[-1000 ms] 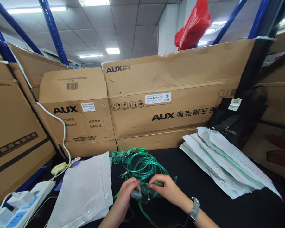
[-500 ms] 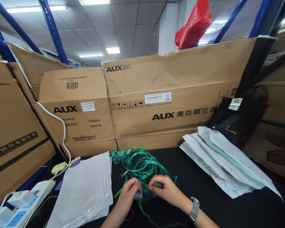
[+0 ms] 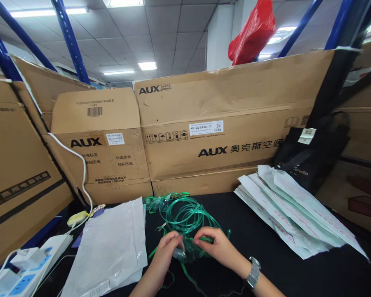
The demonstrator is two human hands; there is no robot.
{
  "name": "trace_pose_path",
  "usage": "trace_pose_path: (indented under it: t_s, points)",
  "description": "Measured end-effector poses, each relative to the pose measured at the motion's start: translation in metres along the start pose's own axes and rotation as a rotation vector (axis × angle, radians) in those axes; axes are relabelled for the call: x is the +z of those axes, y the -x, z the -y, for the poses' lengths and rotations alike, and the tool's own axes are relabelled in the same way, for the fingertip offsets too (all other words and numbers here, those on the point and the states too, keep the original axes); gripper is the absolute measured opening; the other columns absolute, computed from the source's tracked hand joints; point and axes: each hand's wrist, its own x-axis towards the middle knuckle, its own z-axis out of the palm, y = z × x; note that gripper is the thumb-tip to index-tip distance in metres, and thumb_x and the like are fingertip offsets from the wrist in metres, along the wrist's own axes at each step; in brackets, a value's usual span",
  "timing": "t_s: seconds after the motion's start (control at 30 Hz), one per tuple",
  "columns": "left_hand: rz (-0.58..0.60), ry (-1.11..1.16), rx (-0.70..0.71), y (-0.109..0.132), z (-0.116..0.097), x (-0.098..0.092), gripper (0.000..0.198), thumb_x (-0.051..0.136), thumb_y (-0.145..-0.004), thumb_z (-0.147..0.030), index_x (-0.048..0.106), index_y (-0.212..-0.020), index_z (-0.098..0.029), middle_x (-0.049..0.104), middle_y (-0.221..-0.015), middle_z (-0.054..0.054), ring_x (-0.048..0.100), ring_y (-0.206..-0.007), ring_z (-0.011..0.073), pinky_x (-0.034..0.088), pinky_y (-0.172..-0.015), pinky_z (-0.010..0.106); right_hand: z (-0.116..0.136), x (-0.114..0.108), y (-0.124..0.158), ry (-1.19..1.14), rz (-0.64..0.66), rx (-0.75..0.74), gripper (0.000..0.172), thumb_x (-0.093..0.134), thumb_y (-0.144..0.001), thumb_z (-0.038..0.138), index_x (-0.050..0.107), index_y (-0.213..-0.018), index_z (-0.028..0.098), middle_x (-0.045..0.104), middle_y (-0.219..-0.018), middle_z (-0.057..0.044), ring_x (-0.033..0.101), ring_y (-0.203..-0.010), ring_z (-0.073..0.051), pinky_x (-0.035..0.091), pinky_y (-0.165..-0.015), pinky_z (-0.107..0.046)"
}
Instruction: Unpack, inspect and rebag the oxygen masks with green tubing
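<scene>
Both my hands work close together over the black table. My left hand [image 3: 169, 247] is closed, thumb against fingers, on the edge of a clear, green-tinted plastic mask [image 3: 190, 252]. My right hand [image 3: 214, 243] pinches a green strap [image 3: 206, 239] beside the mask, fingertips together. A loose coil of green tubing [image 3: 185, 214] lies just beyond my hands. The mask's far side and the strap's attachment are partly hidden by my fingers. More green strap [image 3: 188, 275] trails toward the front edge.
Several small clear-green pieces [image 3: 156, 203] lie behind the coil. White plastic pouches [image 3: 111, 243] lie at left, near a power strip [image 3: 34, 268]. Several paper-like packets [image 3: 287, 214] are stacked at right. Cardboard [image 3: 179, 161] walls the back; a black bag [image 3: 312, 152] leans at right.
My hands stay nearly in place, with only slight finger movement. The mask between them has shifted and spread a little; the coil and packets stay still.
</scene>
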Motion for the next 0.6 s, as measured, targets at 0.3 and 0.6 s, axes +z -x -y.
trace_pose_path:
  t_s: [0.3, 0.6]
  points:
    - [-0.031, 0.07, -0.021, -0.0029, 0.0006, 0.0004, 0.034, 0.059, -0.061, -0.045, 0.047, -0.047, -0.017, 0.046, -0.047, -0.003, 0.039, -0.047, 0.0091, 0.028, -0.048, 0.022, 0.0009, 0.0009, 0.0001, 0.005, 0.001, 0.002, 0.017, 0.055, -0.077, 0.027, 0.064, -0.07, 0.015, 0.063, -0.068, -0.001, 0.055, -0.066, -0.013, 0.042, -0.062, -0.022]
    - [-0.021, 0.077, -0.03, -0.0058, 0.0067, -0.0018, 0.035, 0.061, -0.06, -0.047, 0.048, -0.048, -0.016, 0.047, -0.047, -0.003, 0.04, -0.047, 0.0094, 0.029, -0.049, 0.022, 0.0029, 0.0001, 0.0007, 0.005, -0.009, -0.002, 0.018, 0.055, -0.077, 0.03, 0.064, -0.07, 0.015, 0.062, -0.068, -0.001, 0.055, -0.065, -0.013, 0.042, -0.062, -0.022]
